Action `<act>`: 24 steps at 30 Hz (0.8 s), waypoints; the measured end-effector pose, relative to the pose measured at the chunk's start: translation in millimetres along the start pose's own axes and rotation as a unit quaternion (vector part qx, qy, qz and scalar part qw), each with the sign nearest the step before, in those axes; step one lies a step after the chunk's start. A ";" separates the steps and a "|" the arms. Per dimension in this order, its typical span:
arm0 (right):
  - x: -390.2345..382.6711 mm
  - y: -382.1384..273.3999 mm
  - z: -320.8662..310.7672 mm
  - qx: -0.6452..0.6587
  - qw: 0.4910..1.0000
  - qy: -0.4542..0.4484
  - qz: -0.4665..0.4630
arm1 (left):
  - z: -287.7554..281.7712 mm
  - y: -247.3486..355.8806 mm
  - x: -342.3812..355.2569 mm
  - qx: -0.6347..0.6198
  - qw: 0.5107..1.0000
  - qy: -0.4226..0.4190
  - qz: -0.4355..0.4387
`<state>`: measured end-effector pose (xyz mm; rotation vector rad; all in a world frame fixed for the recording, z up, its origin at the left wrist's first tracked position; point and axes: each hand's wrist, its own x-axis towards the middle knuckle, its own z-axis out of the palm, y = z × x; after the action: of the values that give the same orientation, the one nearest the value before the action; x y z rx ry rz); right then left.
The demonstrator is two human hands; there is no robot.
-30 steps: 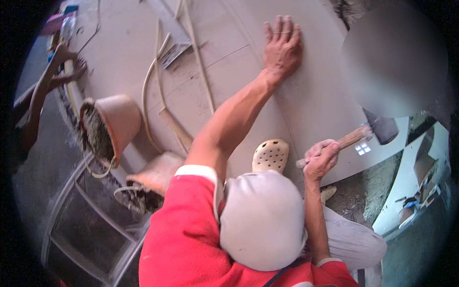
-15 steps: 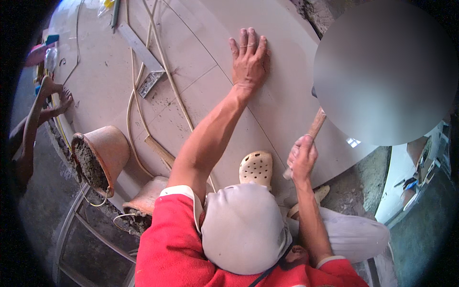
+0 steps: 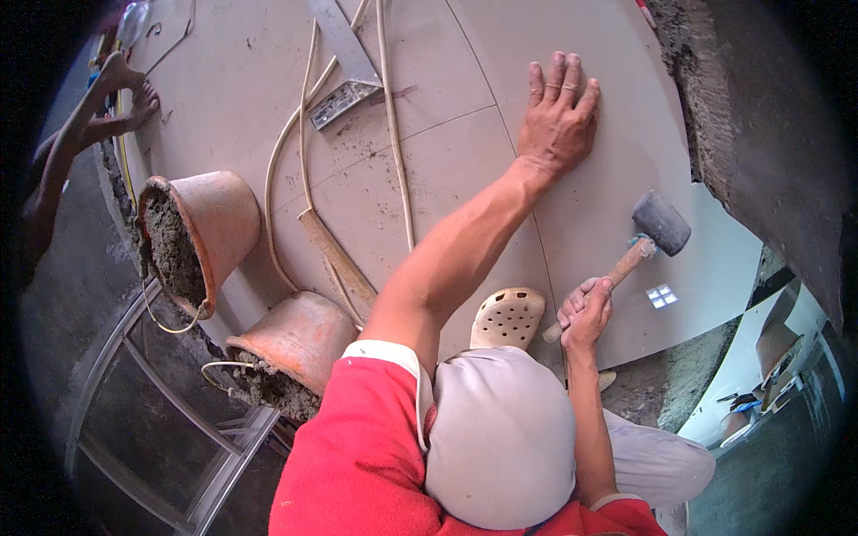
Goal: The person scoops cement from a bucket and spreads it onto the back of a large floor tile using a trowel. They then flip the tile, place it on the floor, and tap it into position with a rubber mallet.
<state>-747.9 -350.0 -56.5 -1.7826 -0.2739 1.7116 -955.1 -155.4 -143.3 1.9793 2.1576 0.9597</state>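
Observation:
My left hand [image 3: 559,125] lies flat on a large pale floor tile [image 3: 617,179], fingers slightly spread, just right of a tile joint. My right hand [image 3: 585,313] grips the wooden handle of a rubber mallet [image 3: 661,223]. The mallet's dark head is over the same tile, to the right of my left hand; whether it touches the surface I cannot tell. Between my arms a beige perforated clog [image 3: 508,317] shows on a foot. Left of my left forearm lies a metal try square [image 3: 344,54], beside a pale cable [image 3: 393,134].
Two tipped buckets of wet mortar, an upper bucket [image 3: 223,214] and a lower bucket [image 3: 304,335], lie at the left. A wooden strip [image 3: 335,259] lies near them. Another person's feet [image 3: 134,107] are at the far left. A metal frame [image 3: 152,384] stands lower left; broken rough edges [image 3: 697,98] border the right.
The view has shifted, so the floor appears farther left and the mallet head now shows. The mallet handle has tilted farther right. My left hand stays flat on the same tile.

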 end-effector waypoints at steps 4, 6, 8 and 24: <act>-0.8 2.2 3.4 0.012 1.000 -0.005 -0.018 | 1.2 0.3 1.3 0.037 0.999 0.002 -0.004; -3.2 3.4 8.4 0.023 1.000 0.000 -0.015 | 1.2 0.4 1.3 0.030 1.000 0.006 -0.006; -5.4 4.3 14.3 0.034 0.999 0.005 -0.012 | 1.0 0.7 1.1 0.016 1.000 0.006 -0.009; -20.5 -35.7 24.5 0.033 0.974 0.144 -0.171 | 0.2 1.2 1.5 0.007 1.000 -0.008 -0.014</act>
<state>-764.0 -326.6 -17.9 -1.7865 -0.3673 1.1936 -954.2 -154.0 -142.3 1.9499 2.1841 0.9252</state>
